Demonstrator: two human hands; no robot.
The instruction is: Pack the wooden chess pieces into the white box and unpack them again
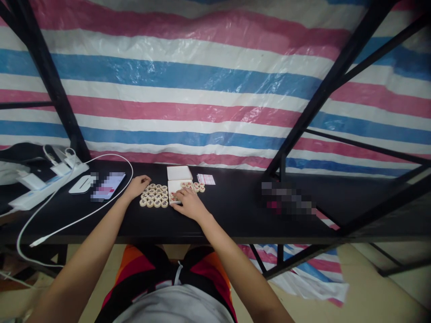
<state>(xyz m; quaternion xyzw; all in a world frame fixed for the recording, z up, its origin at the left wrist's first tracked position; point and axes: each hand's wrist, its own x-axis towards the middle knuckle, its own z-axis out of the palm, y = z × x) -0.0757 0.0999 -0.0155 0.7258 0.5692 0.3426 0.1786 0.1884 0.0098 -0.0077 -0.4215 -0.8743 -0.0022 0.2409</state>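
Most of our Chinese chess pieces (154,195) lie grouped on the black table (235,211); a few sit beside the white box (175,185). Our left hand (137,185) rests loosely curled at the group's edge, holding nothing we can see. Our right hand (188,202) covers the box's near edge, its grip hidden.

We only see bare forearms here, no sleeves, no watch or rings on the left hand (137,185) or right hand (189,204). Lower down there's a grey-white top and black shorts with orange-red stripes and a white drawstring.

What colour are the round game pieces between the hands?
Pale wooden discs with dark and red markings, on the black table; head view.
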